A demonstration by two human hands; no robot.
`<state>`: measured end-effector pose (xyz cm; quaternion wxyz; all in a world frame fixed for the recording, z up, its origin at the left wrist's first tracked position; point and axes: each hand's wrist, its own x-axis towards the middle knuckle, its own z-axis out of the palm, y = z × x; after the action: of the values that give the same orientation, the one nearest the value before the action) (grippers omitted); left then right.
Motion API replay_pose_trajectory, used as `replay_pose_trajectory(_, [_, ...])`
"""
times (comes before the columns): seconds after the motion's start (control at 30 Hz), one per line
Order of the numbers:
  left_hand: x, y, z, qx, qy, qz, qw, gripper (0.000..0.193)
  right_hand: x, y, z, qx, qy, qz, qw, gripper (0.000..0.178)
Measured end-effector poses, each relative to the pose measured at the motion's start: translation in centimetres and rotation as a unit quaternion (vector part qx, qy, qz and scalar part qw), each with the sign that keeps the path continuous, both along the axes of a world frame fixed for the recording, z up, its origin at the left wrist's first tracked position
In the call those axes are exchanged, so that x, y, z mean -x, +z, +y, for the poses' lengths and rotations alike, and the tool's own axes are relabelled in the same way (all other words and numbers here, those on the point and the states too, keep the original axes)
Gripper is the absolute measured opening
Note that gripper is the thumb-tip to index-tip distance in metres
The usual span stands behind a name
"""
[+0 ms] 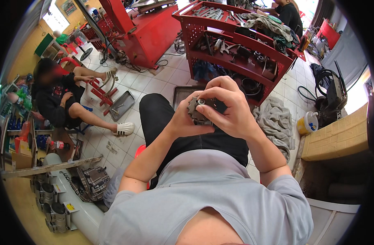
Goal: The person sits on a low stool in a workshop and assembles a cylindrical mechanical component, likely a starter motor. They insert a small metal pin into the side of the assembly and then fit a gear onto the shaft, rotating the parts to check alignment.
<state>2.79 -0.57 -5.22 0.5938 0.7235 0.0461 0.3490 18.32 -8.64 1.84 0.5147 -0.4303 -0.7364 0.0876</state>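
Over my lap, both hands are closed around a dark grey toothed metal part (194, 111) that looks like a gear. My left hand (179, 122) grips it from the left, with the fingers curled round its rim. On its upper face stands a small round metal piece with a hole in it (201, 101). My right hand (232, 107) arches over from the right, its thumb and forefinger closed at this small piece. The back of the part and some fingertips are hidden by my hands. Just beyond them, a metal tray (182, 93) lies on the floor, partly covered.
A red tool cart (238, 55) with wrenches stands ahead. Grey cloth (275, 122) lies on the tiles to the right, near a white bucket (307, 123). At the left, a seated person (56, 96) sits by a red stand (100, 94) and another tray (122, 105).
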Motion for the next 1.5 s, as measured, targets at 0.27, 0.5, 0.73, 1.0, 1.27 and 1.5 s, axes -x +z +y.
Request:
replay_pose_trajectory(0.27, [0.3,0.7,0.8,0.01,0.056,-0.046,0.997,0.078,0.1,0.2,-0.1,-0.007,-0.02,-0.004,1.0,0.018])
replay_pose_trajectory(0.5, [0.6,0.1,2.0,-0.1,0.095,-0.071,0.988,0.073,-0.2,0.2,0.0,-0.01,-0.021,-0.003,1.0,0.02])
replay_pose_trajectory(0.73, [0.3,-0.9,2.1,-0.077,0.105,-0.073,0.989,0.066,-0.2,0.4,-0.3,-0.018,-0.021,0.002,1.0,0.02])
replay_pose_trajectory(1.0, [0.2,-1.1,2.1,-0.043,0.099,-0.077,0.991,0.059,-0.7,0.7,-0.4,-0.021,-0.042,-0.008,0.999,0.02])
replay_pose_trajectory(1.27, [0.5,-0.8,1.6,-0.138,0.09,-0.045,0.985,0.042,-1.0,0.8,-0.5,-0.015,-0.044,0.003,0.999,0.021])
replay_pose_trajectory(1.5, [0.7,-0.3,2.4,-0.194,0.109,-0.04,0.974,0.031,-0.9,0.8,-0.5,-0.012,-0.037,0.008,0.999,0.02])
